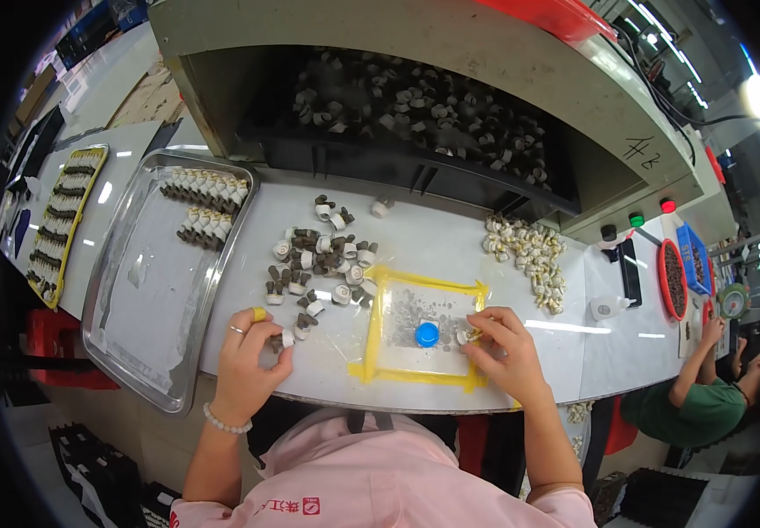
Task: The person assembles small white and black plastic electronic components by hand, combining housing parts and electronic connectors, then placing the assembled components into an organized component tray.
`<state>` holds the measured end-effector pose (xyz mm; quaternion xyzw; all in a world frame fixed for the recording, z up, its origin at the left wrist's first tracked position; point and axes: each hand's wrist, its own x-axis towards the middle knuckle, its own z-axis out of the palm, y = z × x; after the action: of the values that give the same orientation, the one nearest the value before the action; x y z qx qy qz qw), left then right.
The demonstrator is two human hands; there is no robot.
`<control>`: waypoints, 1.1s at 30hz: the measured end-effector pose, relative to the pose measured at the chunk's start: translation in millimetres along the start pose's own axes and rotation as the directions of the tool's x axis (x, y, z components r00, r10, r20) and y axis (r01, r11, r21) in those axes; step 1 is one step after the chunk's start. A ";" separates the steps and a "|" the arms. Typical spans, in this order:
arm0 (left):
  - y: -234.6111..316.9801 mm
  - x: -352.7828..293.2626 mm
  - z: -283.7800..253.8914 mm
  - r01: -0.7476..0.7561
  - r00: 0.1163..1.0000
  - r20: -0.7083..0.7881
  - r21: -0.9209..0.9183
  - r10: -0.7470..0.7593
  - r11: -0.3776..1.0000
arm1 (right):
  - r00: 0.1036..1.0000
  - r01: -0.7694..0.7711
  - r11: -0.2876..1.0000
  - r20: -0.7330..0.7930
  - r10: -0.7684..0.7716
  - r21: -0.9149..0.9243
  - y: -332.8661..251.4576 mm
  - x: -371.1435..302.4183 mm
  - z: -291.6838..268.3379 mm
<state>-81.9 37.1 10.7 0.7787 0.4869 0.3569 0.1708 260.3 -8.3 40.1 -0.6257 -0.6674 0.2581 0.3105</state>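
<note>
My left hand (pixel 252 363) is closed near the table's front edge, pinching a small white-and-dark-grey part (pixel 286 339) between thumb and fingers. To the right, my right hand (pixel 510 354) pinches a small white and brassy part (pixel 464 336). It is held over the right side of a square work area edged with yellow tape (pixel 373 339). Inside that square sits a round blue cap (pixel 426 334), just left of my right fingertips. Loose white-and-grey parts (pixel 318 255) lie in a pile beyond my left hand. A heap of white and brassy parts (pixel 534 260) lies farther right.
A metal tray (pixel 133 308) at left holds rows of joined parts (pixel 206 189). Ahead, a black bin (pixel 371 172) full of parts stands inside a machine housing (pixel 450 31). A white squeeze bottle (pixel 609 307) and a red basket (pixel 672 277) stand right. A person in green (pixel 692 409) works there.
</note>
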 end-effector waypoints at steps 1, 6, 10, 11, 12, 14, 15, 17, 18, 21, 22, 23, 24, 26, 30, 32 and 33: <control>-0.8 -1.9 1.0 -0.003 1.000 0.005 0.000 0.003 1.000 | 1.000 -0.004 1.000 -0.004 0.005 0.002 2.4 0.0 -0.4; 1.6 -19.1 12.9 0.154 0.987 0.018 -0.364 -0.159 0.918 | 0.983 0.180 0.973 0.064 -0.172 -0.146 8.7 3.4 -0.8; 36.1 -16.0 33.5 0.335 0.927 0.221 -0.852 -0.304 0.403 | 0.985 0.151 0.978 0.105 -0.137 -0.141 5.8 4.4 -0.7; 43.4 -11.4 37.4 0.417 0.891 0.336 -0.870 -0.304 0.262 | 0.983 0.164 0.980 0.097 -0.153 -0.113 2.3 6.6 0.7; 49.5 -7.9 41.0 0.494 0.848 0.447 -0.861 -0.285 0.117 | 0.982 0.177 0.981 0.088 -0.169 -0.086 -1.5 8.7 2.3; 57.1 -5.9 49.8 0.524 0.836 0.488 -0.846 -0.252 0.100 | 0.975 0.207 0.975 0.100 -0.199 -0.085 -9.1 13.8 6.9; 60.0 -5.3 54.3 0.554 0.822 0.527 -0.828 -0.216 0.084 | 0.968 0.237 0.968 0.109 -0.227 -0.085 -12.8 16.1 8.7; 62.9 -4.6 63.3 0.540 0.834 0.513 -0.834 -0.204 0.114 | 0.958 0.270 0.958 0.124 -0.258 -0.096 -19.9 21.1 12.9; 62.9 -3.9 67.3 0.527 0.845 0.500 -0.838 -0.189 0.143 | 0.948 0.302 0.947 0.138 -0.286 -0.109 -21.4 23.7 14.2; 63.1 -2.7 73.8 0.515 0.854 0.490 -0.842 -0.172 0.160 | 0.929 0.350 0.917 0.192 -0.315 -0.191 -20.9 28.5 16.1; 65.1 -1.4 72.7 0.516 0.854 0.490 -0.842 -0.175 0.160 | 0.929 0.351 0.917 0.194 -0.316 -0.189 -21.2 29.2 16.5; 68.1 0.6 70.0 0.557 0.826 0.531 -0.821 -0.191 0.124 | 0.930 0.345 0.918 0.203 -0.306 -0.197 -21.9 29.7 16.6; 69.8 1.0 68.4 0.596 0.795 0.571 -0.798 -0.206 0.087 | 0.931 0.340 0.918 0.213 -0.297 -0.205 -23.1 30.1 17.0; 69.4 -2.3 72.6 0.562 0.817 0.538 -0.824 -0.210 0.076 | 0.928 0.343 0.914 0.231 -0.293 -0.217 -26.5 31.7 16.5; 69.7 -4.0 73.5 0.509 0.851 0.482 -0.855 -0.207 0.103 | 0.931 0.339 0.923 0.202 -0.303 -0.180 -27.3 30.6 17.0; 70.7 -2.0 73.5 0.510 0.852 0.484 -0.854 -0.201 0.105 | 0.940 0.319 0.936 0.177 -0.292 -0.147 -24.1 29.5 17.3; 71.7 -2.4 73.4 0.509 0.854 0.484 -0.853 -0.193 0.114 | 0.948 0.300 0.947 0.146 -0.283 -0.112 -22.7 27.3 17.5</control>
<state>16.1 7.5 3.3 0.3955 0.3005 0.4253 0.7565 231.4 17.8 47.5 -0.5215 -0.7868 0.2039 0.2594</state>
